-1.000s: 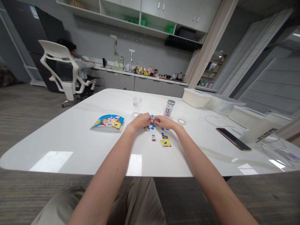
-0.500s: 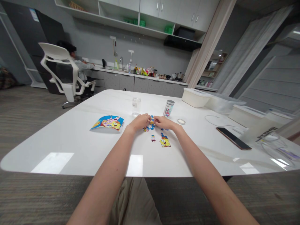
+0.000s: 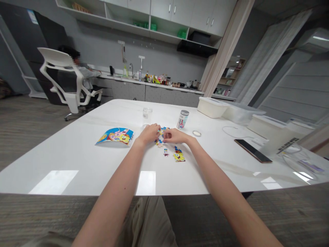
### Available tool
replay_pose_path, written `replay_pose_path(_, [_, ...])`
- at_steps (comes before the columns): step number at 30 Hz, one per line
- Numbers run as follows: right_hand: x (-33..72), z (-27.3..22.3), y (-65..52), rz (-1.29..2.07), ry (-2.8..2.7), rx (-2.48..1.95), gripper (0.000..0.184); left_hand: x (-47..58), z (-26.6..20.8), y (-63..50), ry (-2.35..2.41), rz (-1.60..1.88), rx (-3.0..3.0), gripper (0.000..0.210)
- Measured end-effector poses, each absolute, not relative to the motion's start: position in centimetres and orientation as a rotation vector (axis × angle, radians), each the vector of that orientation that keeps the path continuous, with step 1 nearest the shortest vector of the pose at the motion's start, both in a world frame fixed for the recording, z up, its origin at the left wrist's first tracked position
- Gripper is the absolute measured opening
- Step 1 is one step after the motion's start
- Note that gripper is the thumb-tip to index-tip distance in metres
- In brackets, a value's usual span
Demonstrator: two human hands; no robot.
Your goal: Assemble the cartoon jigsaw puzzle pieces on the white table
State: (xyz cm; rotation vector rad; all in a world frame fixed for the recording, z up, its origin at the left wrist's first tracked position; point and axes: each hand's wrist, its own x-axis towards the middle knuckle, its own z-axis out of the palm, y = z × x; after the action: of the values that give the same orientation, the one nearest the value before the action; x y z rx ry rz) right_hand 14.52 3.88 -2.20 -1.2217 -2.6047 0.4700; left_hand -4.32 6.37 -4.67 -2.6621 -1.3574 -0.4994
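Puzzle pieces (image 3: 163, 129) are lying loose on the worktop (image 3: 84, 157), just between the left hand (image 3: 149, 133) and right hand (image 3: 177, 136), about as near to each. Both are showing bent fingers; whether either is pinching a piece, I can't tell.

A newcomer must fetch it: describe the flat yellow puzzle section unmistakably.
On the glossy white table, find the bare right hand. Nearer the camera lies the flat yellow puzzle section, bigger than the pinkish puzzle patch beside it and showing a yellow cartoon face.
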Motion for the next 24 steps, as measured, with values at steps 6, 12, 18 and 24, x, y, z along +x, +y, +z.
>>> replay_pose_path(6, [13.0,-2.2,3.0,0.771,-2.625,-1.133,0.019,-4.4,-4.4,5.9,-1.607,-0.496,-2.458,0.025])
replay_pose_path(12, [13.0,-2.5,3.6,0.554,-2.586,-1.119,0.012,-4.5,-4.3,5.8,-1.691,-0.44,-2.4,0.026])
replay_pose_path(18, [13.3,-2.6,4.2,0.163,-2.572,-1.135,0.02,-4.3,-4.0,5.4,-1.733,-0.419,-2.36,0.025])
replay_pose_path(24, [13.4,-2.7,4.2,0.123,-2.623,-1.257,0.02,-4.3,-4.1,5.3,-1.728,-0.41,-2.354,0.025])
